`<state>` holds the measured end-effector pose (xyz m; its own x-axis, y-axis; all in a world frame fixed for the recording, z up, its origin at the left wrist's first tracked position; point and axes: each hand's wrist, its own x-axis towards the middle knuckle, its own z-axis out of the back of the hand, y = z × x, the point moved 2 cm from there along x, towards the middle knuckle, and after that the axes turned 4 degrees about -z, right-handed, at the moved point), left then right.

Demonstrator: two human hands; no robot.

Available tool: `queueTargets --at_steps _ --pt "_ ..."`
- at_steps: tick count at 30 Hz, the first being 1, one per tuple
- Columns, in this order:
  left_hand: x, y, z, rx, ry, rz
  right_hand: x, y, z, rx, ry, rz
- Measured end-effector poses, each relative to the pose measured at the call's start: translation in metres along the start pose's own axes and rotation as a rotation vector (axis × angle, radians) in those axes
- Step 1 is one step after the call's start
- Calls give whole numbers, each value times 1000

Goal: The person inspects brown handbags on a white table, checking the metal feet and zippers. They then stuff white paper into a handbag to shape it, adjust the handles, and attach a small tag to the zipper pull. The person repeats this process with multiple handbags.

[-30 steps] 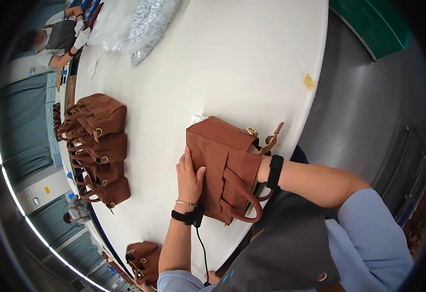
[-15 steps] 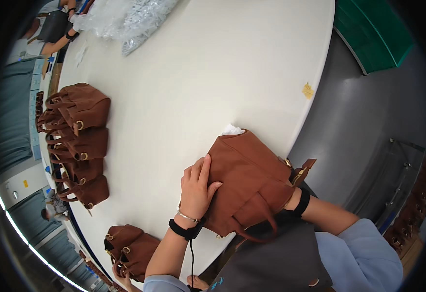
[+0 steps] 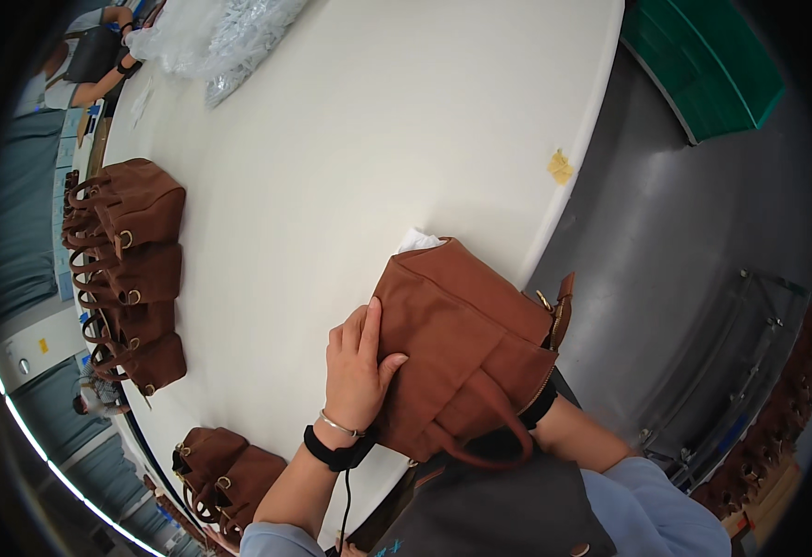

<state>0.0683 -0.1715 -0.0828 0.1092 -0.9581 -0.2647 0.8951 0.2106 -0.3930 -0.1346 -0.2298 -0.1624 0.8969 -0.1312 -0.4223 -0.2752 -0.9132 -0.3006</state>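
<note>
A brown handbag (image 3: 462,343) lies tilted on its side at the near table edge, its zipped opening toward my body. My left hand (image 3: 355,367) holds its bottom edge, fingers along the base and thumb apart on the side panel. My right forearm (image 3: 578,436) reaches into the opening up to the black wristband, so the right hand is hidden inside. One handle loop (image 3: 503,427) hangs toward my dark apron. White paper (image 3: 418,241) shows at the far corner of the bag. A zip end with a leather tab (image 3: 564,302) sticks out at the right.
Similar brown handbags (image 3: 151,269) stand in a row along the left of the white table (image 3: 350,139). More bags (image 3: 239,469) sit at the near left. Clear plastic wrapping (image 3: 239,42) lies at the far end, by another person. A green bin (image 3: 712,70) and metal rack (image 3: 731,362) stand right.
My right forearm has gone deeper into the handbag; its wristband is now partly covered by the opening. The whole view has shifted a little, and my left hand keeps its place on the bag.
</note>
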Motion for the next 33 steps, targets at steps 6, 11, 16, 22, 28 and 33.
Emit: queueTargets --at_steps 6,11,16,22,28,33 --pt "17 -4 38 -182 92 -127 1 2 -2 9 19 16" --pt "68 0 56 -544 130 52 2 3 -4 14 22 22" --pt "99 16 51 -570 383 -108 8 4 -6 42 12 6" --pt "125 -3 61 -290 379 -307 1 3 -7 89 -29 -34" --pt "122 6 52 -271 307 -315 -9 3 -7 125 -67 -67" --pt "116 3 49 -274 221 -299 -12 3 -7 123 -92 -81"
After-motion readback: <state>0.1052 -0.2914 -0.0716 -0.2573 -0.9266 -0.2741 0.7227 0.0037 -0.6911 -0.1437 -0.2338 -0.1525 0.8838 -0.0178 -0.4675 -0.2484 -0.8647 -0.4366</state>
